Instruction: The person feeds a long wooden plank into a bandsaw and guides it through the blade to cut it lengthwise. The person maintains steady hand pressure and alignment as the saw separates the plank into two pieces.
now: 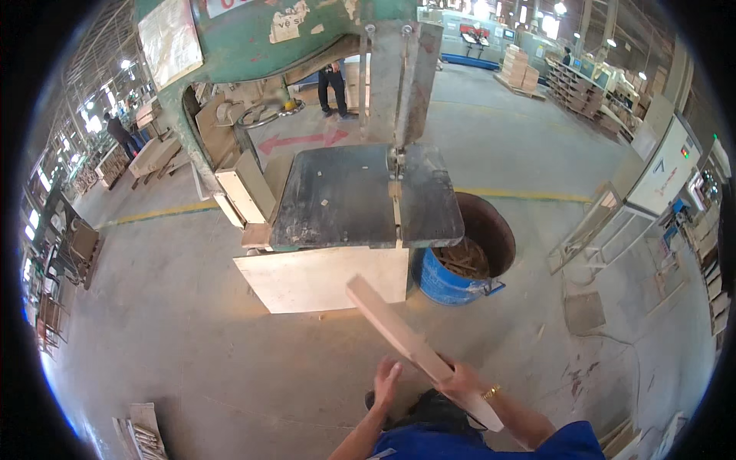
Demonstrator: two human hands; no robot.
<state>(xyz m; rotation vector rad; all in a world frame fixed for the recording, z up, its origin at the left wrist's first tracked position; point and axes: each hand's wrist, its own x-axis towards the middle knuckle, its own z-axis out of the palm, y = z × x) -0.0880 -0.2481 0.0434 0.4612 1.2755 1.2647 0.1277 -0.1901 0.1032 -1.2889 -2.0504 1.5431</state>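
A long pale wooden board (399,333) slants from my body up toward the saw table, its far end raised in front of the machine. My right hand (461,382) is wrapped around the board's lower part, and a gold band circles that wrist. Just left of the board, my left hand (386,381) is held up with nothing in it, its fingers loosely apart and not touching the wood. Ahead stands a green band saw (253,54) with a dark, worn table (337,199). Its blade runs down behind metal guards to the table's slot.
A blue drum (452,285) with wood scraps stands right of the saw table. A pale panel (330,282) fronts the saw base. At right is a white control cabinet (663,172). One person (333,90) stands behind the saw. Slats (144,437) lie at lower left.
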